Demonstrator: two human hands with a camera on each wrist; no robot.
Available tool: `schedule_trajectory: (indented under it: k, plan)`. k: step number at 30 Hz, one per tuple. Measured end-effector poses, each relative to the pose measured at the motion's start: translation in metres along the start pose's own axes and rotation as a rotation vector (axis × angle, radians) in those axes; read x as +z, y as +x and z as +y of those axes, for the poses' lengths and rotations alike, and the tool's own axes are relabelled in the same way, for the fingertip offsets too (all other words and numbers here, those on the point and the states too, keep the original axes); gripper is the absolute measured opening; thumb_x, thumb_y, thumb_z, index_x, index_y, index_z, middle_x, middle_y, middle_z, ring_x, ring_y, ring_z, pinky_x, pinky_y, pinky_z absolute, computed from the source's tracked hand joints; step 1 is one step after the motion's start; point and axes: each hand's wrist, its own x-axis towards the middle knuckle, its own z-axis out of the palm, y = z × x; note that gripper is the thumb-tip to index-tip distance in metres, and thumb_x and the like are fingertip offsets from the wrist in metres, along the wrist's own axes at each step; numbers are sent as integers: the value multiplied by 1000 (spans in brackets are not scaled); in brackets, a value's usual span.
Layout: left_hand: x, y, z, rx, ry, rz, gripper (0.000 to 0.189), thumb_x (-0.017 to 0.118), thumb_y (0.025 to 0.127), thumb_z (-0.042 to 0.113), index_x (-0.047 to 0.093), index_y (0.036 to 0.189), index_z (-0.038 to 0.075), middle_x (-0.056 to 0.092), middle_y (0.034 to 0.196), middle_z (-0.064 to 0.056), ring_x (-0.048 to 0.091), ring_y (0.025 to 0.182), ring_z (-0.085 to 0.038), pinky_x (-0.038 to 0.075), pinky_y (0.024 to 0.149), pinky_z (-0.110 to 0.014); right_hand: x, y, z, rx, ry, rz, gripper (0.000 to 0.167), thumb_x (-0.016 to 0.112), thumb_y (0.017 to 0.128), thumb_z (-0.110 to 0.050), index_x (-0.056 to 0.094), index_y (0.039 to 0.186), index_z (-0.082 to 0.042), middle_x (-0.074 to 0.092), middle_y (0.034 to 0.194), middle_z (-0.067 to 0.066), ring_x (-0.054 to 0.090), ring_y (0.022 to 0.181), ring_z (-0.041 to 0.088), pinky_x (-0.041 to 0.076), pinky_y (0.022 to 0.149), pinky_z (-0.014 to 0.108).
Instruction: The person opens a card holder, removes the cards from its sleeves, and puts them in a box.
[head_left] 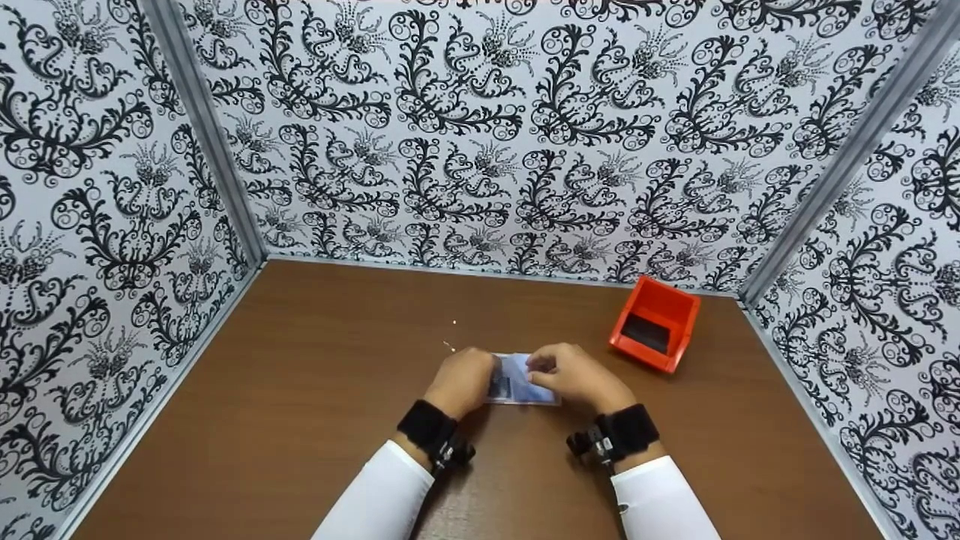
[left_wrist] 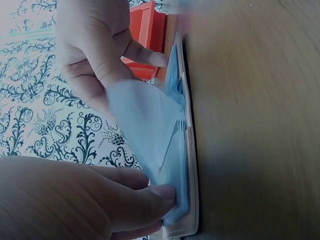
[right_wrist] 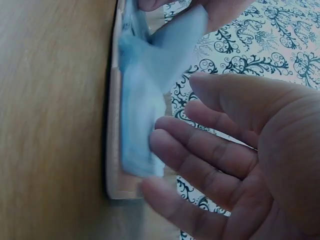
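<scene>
A small card holder [head_left: 517, 394] with clear bluish plastic sleeves lies spread on the table between both hands. Its pinkish cover [left_wrist: 191, 165] is down against the wood. My left hand [head_left: 463, 379] pinches the left side of the sleeves between thumb and fingers. One clear sleeve [left_wrist: 142, 120] stands up, curved, over the middle of the holder. My right hand [head_left: 581, 375] hovers at the right half, its fingers loosely bent and holding nothing. In the right wrist view, its fingertips [right_wrist: 162, 142] are right beside the sleeve stack [right_wrist: 140, 120].
An open red bin [head_left: 679, 304] with a dark flat piece [head_left: 646, 332] inside stands at the back right. Tiny whitish bits [head_left: 450, 346] lie on the brown table [head_left: 322, 360] beyond the left hand. Patterned walls [head_left: 480, 112] enclose the back and sides.
</scene>
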Motion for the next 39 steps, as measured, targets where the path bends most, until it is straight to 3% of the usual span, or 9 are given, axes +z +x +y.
schedule_trajectory:
  k: [7, 15, 21, 28, 33, 39]
  plan:
    - [-1, 0, 0, 19, 3, 7, 22, 78, 88, -1, 87, 92, 18, 86, 92, -6, 82, 84, -31, 67, 78, -50, 1, 0, -22, -34, -41, 27, 36, 84, 103, -31, 83, 128, -6, 83, 121, 14, 79, 109, 31, 66, 95, 49]
    - [-2, 0, 0, 16, -19, -7, 19, 81, 86, -1, 85, 90, 17, 85, 91, -6, 80, 82, -30, 66, 75, -49, 13, 3, -31, -155, -132, 71, 33, 89, 93, -12, 83, 124, -1, 81, 115, 16, 78, 101, 33, 65, 89, 39]
    - [-5, 0, -1, -27, -73, -26, 20, 76, 89, -4, 85, 93, 13, 85, 93, -8, 80, 83, -30, 65, 74, -48, 13, 2, -33, -124, -163, 128, 28, 84, 91, -1, 82, 119, 2, 82, 108, 16, 78, 93, 30, 66, 83, 40]
    - [-8, -1, 0, -57, -91, -37, 19, 76, 88, -5, 75, 79, 12, 83, 89, -10, 77, 77, -29, 63, 69, -49, 9, 1, -33, -70, -172, 184, 37, 80, 89, 6, 79, 126, 4, 82, 110, 17, 77, 96, 31, 66, 87, 48]
    - [-8, -2, 0, -48, -72, -14, 22, 77, 87, -5, 72, 74, 13, 83, 86, -10, 78, 75, -31, 64, 68, -50, 6, 2, -29, 35, -118, 197, 49, 82, 83, 8, 77, 131, 2, 79, 100, 15, 73, 88, 24, 61, 77, 38]
    - [-7, -3, 0, -35, -55, -8, 15, 76, 87, -5, 79, 83, 9, 83, 91, -12, 80, 79, -34, 67, 71, -51, 5, 2, -21, 145, -92, 177, 50, 84, 79, 9, 80, 128, -1, 73, 88, 11, 63, 77, 17, 53, 69, 32]
